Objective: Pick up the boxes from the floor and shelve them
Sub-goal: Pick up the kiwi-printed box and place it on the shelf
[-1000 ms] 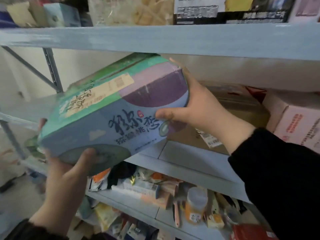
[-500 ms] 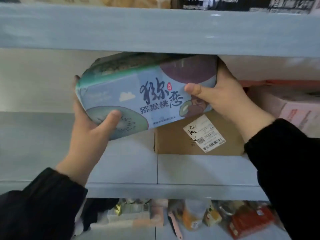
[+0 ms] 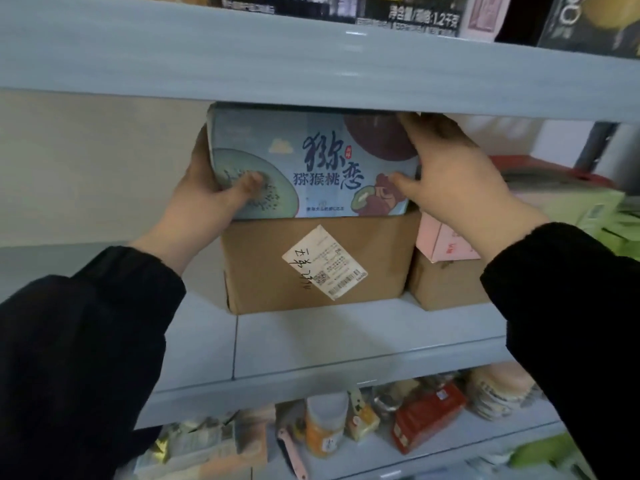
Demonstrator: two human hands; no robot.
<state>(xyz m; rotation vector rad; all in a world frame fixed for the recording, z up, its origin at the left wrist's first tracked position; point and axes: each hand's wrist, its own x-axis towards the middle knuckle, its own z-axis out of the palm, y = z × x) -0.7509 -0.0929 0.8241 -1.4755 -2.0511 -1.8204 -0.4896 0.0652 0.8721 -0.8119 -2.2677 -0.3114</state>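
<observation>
While the kiwi-printed box (image 3: 311,161) sits on top of the brown carton (image 3: 277,268) on the middle shelf (image 3: 346,344), tucked just beneath the upper shelf (image 3: 311,57), both hands are on it. The left hand (image 3: 207,202) grips its left end, thumb pressed on the front. The right hand (image 3: 450,168) holds the right end, with fingers (image 3: 412,121) curled over the top corner. Placing looks nearly done. Next, I judge, comes a gentle push to seat it square on the carton. Then the fingers must slip free carefully, since room above is tight and a pink box (image 3: 438,242) stands just beside it.
</observation>
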